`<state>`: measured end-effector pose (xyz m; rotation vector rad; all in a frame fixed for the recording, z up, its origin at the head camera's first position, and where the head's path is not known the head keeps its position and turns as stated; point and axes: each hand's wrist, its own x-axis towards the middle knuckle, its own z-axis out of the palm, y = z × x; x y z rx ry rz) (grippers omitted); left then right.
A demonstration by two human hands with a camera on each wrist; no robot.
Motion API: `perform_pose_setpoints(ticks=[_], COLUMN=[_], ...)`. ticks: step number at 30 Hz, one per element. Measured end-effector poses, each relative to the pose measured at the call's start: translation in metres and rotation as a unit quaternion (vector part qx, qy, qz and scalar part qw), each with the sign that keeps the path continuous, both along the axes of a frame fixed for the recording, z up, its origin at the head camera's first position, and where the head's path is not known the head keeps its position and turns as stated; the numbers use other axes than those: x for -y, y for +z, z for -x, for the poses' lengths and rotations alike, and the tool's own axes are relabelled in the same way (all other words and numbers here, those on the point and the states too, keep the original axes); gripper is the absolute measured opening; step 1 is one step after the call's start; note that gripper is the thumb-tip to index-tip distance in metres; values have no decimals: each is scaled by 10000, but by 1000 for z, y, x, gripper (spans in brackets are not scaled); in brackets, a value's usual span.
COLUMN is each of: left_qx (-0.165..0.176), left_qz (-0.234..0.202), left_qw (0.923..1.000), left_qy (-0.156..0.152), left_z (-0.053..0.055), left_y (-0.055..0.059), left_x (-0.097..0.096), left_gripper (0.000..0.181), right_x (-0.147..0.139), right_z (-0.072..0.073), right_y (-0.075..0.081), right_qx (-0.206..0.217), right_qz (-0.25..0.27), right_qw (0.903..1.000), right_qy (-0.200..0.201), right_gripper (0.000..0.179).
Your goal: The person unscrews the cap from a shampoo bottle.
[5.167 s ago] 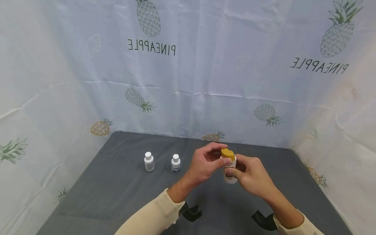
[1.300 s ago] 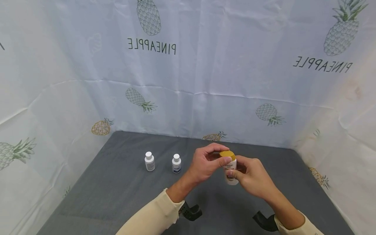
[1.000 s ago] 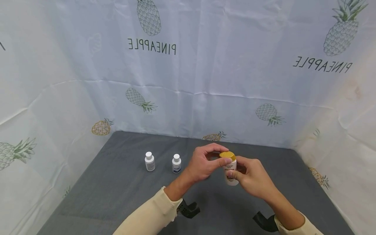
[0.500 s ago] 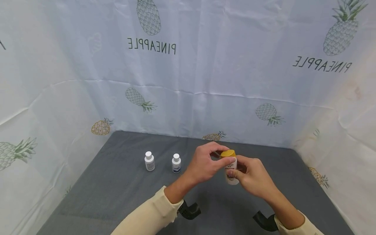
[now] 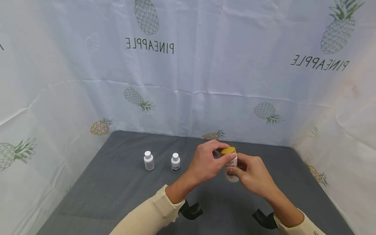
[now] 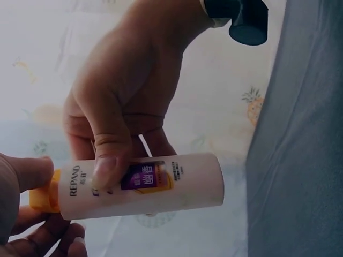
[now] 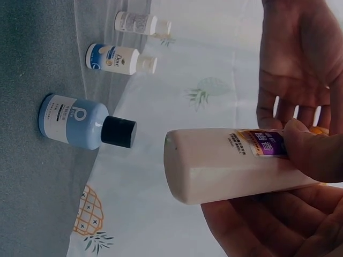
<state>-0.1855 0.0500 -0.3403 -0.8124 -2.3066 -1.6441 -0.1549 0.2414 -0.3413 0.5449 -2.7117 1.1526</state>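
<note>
My right hand [image 5: 255, 173] grips the pale pink-white body of a small shampoo-style bottle [image 7: 214, 166], its thumb lying across the front by the purple label. The bottle is held up over the grey table, nearly upright in the head view. At its top, my left hand [image 5: 205, 162] pinches the yellow cap [image 6: 44, 195] between thumb and fingers. The cap sits on the bottle. In the left wrist view the printed word REPAND shows below the cap, partly beside the right thumb. Left fingers behind the cap are mostly hidden in the head view.
Two small white bottles, one plain-looking [image 5: 148, 160] and one with a blue label [image 5: 175, 162], stand left of the hands. A blue bottle with a black cap [image 7: 75, 122] shows in the right wrist view. Patterned curtain [image 5: 188, 65] encloses the grey table [image 5: 97, 195].
The left fingers have shifted around the yellow cap, which now faces another way. The left thumb has slid right across the cap's front edge. The right hand keeps its hold; the white bottles stay put.
</note>
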Motion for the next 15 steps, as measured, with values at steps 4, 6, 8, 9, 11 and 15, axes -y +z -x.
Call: perform_pose_setpoints(ticks=[4, 6, 8, 9, 11, 15], left_qx=[-165, -197, -167, -131, -22, 183], left_qz=[27, -20, -115, -170, -270, -510], left_qw=[9998, 9996, 9996, 9996, 9996, 9984], left_qy=[144, 179, 175, 161, 94, -156], left_z=[-1, -1, 0, 0, 1, 3], left_y=[3, 4, 5, 5, 5, 5], left_x=[-1, -2, -1, 0, 1, 4], left_gripper=[28, 29, 31, 32, 33, 37], right_x=[0, 0, 1, 1, 1, 1], right_z=[0, 0, 0, 0, 0, 0], right_y=[-1, -1, -1, -1, -1, -1], right_qx=[81, 113, 108, 97, 75, 64], right_qz=[-43, -28, -5, 4, 23, -5], right_qw=[10000, 9999, 9999, 9999, 10000, 10000], right_qy=[-27, -9, 26, 30, 16, -13], right_gripper=[27, 27, 28, 28, 28, 30])
